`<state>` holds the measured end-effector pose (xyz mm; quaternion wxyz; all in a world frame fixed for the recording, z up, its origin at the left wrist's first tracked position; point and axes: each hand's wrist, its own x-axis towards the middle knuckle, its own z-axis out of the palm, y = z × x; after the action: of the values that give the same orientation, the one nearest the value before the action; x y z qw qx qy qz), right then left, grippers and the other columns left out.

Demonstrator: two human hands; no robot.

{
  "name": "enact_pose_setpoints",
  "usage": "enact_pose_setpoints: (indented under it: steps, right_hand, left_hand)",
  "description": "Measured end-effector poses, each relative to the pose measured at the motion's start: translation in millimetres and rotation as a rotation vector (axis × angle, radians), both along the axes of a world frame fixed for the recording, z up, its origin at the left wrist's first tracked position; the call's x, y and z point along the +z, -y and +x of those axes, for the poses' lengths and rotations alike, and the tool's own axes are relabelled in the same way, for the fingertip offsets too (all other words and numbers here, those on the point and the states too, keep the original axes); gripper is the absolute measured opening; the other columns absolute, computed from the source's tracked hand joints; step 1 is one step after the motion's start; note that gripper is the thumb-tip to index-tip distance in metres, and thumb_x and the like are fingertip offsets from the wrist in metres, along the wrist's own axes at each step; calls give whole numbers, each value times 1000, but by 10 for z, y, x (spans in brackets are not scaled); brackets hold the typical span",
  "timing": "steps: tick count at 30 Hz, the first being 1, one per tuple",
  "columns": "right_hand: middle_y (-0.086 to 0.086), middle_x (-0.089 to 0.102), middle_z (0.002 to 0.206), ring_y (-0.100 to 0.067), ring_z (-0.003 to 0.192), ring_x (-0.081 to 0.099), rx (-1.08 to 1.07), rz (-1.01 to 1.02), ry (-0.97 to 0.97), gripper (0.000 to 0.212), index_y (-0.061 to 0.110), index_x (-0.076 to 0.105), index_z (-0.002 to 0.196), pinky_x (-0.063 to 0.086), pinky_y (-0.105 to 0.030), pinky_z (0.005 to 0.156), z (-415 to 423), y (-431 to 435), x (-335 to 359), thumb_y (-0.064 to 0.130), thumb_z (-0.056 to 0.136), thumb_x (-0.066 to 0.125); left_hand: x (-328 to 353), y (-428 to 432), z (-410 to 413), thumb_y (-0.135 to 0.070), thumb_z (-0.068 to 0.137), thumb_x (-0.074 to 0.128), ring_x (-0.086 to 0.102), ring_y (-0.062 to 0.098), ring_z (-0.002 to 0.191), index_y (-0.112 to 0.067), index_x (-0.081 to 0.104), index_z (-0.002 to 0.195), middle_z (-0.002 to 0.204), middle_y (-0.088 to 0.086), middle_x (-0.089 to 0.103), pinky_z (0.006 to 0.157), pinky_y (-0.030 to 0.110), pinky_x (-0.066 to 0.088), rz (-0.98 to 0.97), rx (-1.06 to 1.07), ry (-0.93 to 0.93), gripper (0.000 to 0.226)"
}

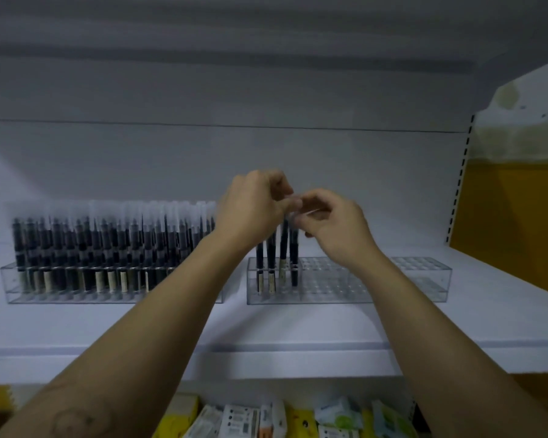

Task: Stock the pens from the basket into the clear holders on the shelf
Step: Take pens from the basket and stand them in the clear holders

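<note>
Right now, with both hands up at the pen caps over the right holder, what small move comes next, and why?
Probably ease the rightmost pen straight down until it seats, then let go. The right hand pinches at its clear cap, the left hand crowds the same spot, and only four pens stand in the right holder; its other holes are bare.

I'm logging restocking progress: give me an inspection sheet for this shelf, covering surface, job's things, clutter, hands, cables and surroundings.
Surface: white shelf, bearing two clear holders side by side.
Job's things: left holder packed with pens; right holder has four pens at its left end, other holes empty.
Clutter: nothing seen.
Hands: left hand and right hand both grip the four pens' tops.
Cables: nothing seen.
Surroundings: packaged goods below the shelf; yellow panel at right.
</note>
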<state>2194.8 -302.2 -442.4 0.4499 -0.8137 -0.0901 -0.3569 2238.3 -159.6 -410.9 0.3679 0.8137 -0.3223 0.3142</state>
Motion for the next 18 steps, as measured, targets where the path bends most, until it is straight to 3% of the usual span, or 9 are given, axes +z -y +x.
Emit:
enact_pose_setpoints:
  steps: [3, 7, 13, 18]
  right_hand:
    - [11, 63, 91, -6, 77, 62, -61, -196, -85, 35, 37, 56, 121, 47, -17, 68, -101, 22, -92, 21, 91, 64]
    - [14, 61, 93, -6, 80, 63, -75, -307, -155, 56, 47, 36, 141, 49, -22, 73, -209, 49, -170, 22, 95, 57]
    - [17, 60, 91, -11, 82, 64, -106, -393, -206, 66, 56, 21, 143, 54, -32, 80, -251, 38, -198, 25, 96, 55]
    - [14, 61, 93, -13, 80, 64, -103, -390, -214, 74, 55, 13, 146, 54, -33, 80, -292, 5, -192, 22, 96, 56]
  left_hand:
    - [-46, 3, 15, -41, 84, 70, 64, 12, 89, -24, 65, 94, 90, -11, 66, 84, 40, 54, 29, 34, 6, 20]
    - [-69, 4, 25, -37, 86, 68, 61, 13, 99, -28, 63, 101, 102, -11, 66, 93, 45, 49, 68, 54, -13, 18]
    - [-106, -16, 1, -38, 87, 65, 61, 17, 101, -25, 64, 98, 108, -4, 66, 91, 41, 50, 112, 84, -98, 16]
    - [-179, -90, -81, -36, 87, 65, 52, 19, 118, -27, 64, 108, 124, -5, 61, 102, 41, 41, 143, 102, 24, 22]
